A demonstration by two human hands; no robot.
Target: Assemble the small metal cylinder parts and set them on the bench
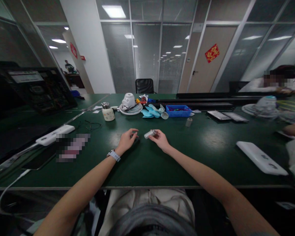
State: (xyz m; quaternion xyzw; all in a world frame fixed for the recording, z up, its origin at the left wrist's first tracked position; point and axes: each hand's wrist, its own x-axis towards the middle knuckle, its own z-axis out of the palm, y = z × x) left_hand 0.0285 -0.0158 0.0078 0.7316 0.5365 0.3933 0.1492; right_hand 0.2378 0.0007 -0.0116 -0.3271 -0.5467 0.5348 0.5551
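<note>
My right hand (161,141) grips a small silver cylinder (149,134) between thumb and fingers, just above the green table. The cylinder lies tilted, with one end toward my left hand. My left hand (127,141), with a watch (113,155) on its wrist, is a short way to the left, thumb and fingers apart and holding nothing visible. A similar grey cylinder (189,122) stands on the table farther off to the right. Too little detail shows to tell what kind of part either cylinder is.
Behind my hands are a white fan housing (128,101), light-blue fan blades (151,111), a blue bin (178,111) of small items and a cream bottle (108,113). White power strips lie left (55,135) and right (262,158). A person (260,82) sits at the far right.
</note>
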